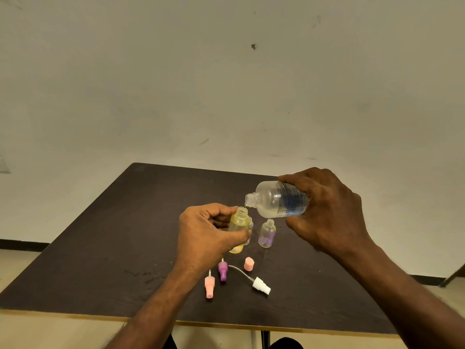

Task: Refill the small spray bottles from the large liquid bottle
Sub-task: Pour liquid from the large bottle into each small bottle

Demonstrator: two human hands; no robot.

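The dark brown square bench with a pale wooden edge stands before a plain off-white wall.

Furthest left of the active things, the left hand reaches in over the bench; its grip is curled round the small translucent yellow plastic spray bottle, thumb on the near side and fingers wrapped behind, holding it upright just above the bench with its threaded neck uncapped. Half hidden behind that bottle and the thumb is another small clear bottle, of which only a sliver shows.

On the bench nearer the person lie the loose tops: a pink plastic spray pump lying on its side, just right of it a purple plastic spray pump, then a short pink plastic cap, and a white plastic spray pump whose thin clear dip tube curves back toward the purple one.

Right of the yellow bottle stands a small clear plastic spray bottle with a purple tint at its base, upright on the bench, open at the neck.

Above it, the right hand has its grip closed round the large clear plastic liquid bottle with a blue printed label, tipped almost level, its open mouth pointing left and sitting just above the yellow bottle's neck. A thin thread of liquid shows at the lip.
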